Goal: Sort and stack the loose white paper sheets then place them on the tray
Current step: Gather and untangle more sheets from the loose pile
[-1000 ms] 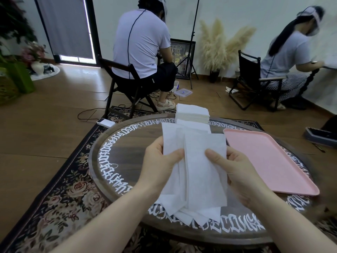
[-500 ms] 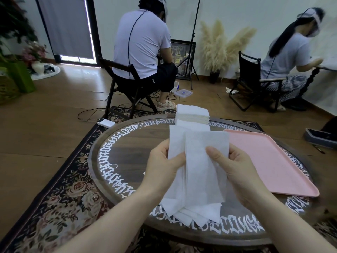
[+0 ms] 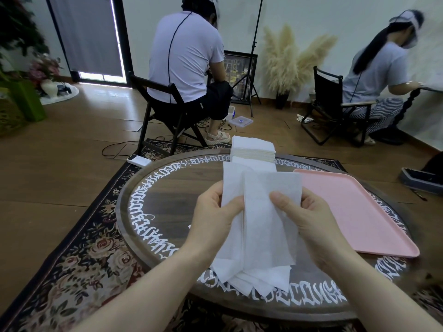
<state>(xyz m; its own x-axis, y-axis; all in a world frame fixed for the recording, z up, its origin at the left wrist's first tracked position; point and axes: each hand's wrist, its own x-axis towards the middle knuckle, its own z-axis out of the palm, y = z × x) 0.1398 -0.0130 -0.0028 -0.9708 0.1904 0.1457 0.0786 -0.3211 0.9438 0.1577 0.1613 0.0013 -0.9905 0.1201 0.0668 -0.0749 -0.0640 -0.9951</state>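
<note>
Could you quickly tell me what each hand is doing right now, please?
Left hand: grips the left edge of the loose white sheets.
Right hand: pinches the same sheets at their right edge, thumb on the front.

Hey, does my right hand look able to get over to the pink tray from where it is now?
Probably yes. The right hand is beside the pink tray, with only bare table between them. But it is pinching the loose sheets together with the left hand, so they would come along.
</note>
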